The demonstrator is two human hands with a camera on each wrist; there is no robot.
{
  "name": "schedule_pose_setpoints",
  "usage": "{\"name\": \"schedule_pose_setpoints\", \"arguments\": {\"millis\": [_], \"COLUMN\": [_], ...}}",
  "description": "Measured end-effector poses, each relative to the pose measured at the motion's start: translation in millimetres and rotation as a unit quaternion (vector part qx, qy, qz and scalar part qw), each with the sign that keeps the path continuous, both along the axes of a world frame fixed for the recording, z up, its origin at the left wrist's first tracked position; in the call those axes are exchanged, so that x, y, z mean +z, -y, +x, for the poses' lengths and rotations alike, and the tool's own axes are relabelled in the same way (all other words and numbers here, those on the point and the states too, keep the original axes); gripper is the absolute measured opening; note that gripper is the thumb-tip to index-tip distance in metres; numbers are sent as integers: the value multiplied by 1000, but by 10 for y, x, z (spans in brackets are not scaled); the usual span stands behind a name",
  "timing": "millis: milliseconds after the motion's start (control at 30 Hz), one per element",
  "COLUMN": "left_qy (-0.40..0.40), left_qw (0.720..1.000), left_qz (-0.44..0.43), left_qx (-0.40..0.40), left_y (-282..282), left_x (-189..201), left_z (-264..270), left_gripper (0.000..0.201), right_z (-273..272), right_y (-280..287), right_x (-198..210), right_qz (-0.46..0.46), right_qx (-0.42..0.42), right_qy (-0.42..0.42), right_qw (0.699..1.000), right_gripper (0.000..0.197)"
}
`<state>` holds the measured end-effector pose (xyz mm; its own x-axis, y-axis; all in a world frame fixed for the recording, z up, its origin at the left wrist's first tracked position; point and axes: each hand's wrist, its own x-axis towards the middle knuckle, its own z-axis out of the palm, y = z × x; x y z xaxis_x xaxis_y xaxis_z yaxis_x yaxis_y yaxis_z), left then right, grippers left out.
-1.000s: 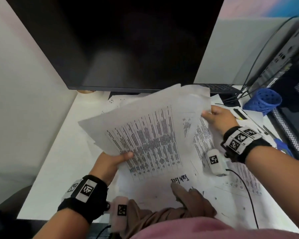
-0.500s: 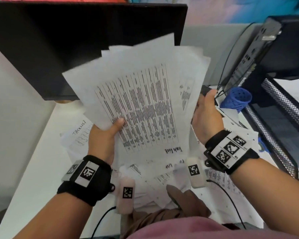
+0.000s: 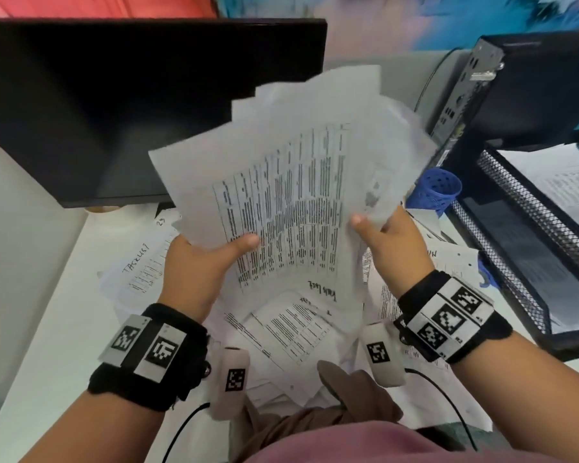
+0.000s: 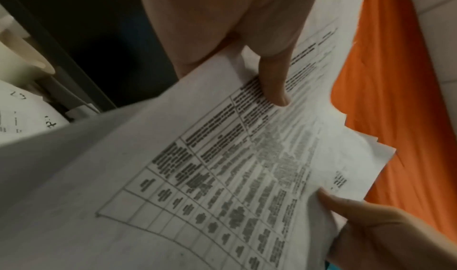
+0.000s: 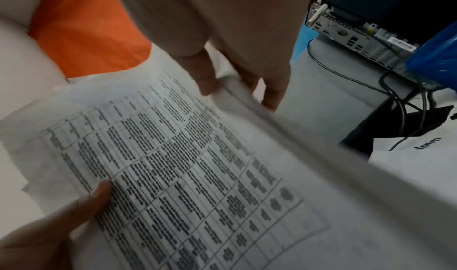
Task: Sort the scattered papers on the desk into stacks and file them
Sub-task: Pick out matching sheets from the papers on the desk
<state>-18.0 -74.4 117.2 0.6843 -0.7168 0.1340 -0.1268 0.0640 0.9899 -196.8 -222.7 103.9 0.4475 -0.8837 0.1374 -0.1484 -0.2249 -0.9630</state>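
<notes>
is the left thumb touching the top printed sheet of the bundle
Touching. The left wrist view shows the left hand with its thumb pressed flat on the printed sheet; the head view agrees.

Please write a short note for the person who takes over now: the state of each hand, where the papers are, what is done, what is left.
Left hand: grips the bundle of papers at its lower left edge, thumb on top.
Right hand: grips its lower right edge.
The bundle is lifted above the desk, its edges uneven.
Loose sheets lie below.
Mesh tray, on the right, holds some paper.
Left: square the bundle, gather the rest, file.
</notes>
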Motion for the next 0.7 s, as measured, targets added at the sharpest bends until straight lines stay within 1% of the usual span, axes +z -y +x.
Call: {"name": "schedule_pose_setpoints", "arguments": {"millis": [33, 100, 167, 233, 300, 367, 400, 433, 467, 500, 567, 600, 633, 700], "left_qy": [3, 11, 14, 7, 14, 18, 14, 6, -2, -10, -12, -12, -8, -13], "left_qw": [1000, 1000, 1000, 1000, 998, 996, 994, 991, 989, 987, 984, 984, 984, 984], "left_qz": [-8, -21, -22, -25, -4, 28, 37, 47, 56, 60, 76, 84, 89, 101], "left_qx": [-1, 7, 16, -12, -63, -88, -106, -122, -136, -147, -159, -158, -156, -144], "left_y": [5, 14, 19, 20, 10, -1, 0, 4, 11, 19, 54, 75, 93, 109], "left_x": [25, 68, 108, 134, 137, 124, 107, 98, 104, 114, 129, 122, 121, 87], "left_z": [-9, 8, 37, 88, 134, 166, 189, 202, 191, 173, 115, 100, 84, 71], "left_gripper": [32, 18, 28, 31, 37, 34, 37, 46, 56, 62, 67, 67, 67, 65], "right_z": [-18, -50, -83, -116, -145, -156, -151, -146, -141, -133, -98, -75, -50, -28], "right_y": [-5, 1, -3, -29, -25, -9, -7, -13, -22, -29, -58, -79, -94, -97], "right_x": [31, 101, 186, 258, 282, 295, 317, 356, 403, 444, 514, 541, 557, 546], "right_qz": [-7, -12, -10, -17, 2, 43, 57, 63, 66, 63, 24, -13, -60, -149], "right_qx": [-17, -43, -32, 9, 33, 41, 43, 42, 39, 36, 25, 10, -7, -36], "right_qy": [9, 34, 52, 57, 77, 122, 143, 155, 163, 165, 147, 132, 120, 110], "right_qw": [1000, 998, 998, 998, 997, 991, 987, 985, 984, 984, 988, 991, 991, 982], "right_gripper": [36, 34, 35, 41, 56, 69, 74, 75, 72, 64, 44, 39, 41, 53]}}
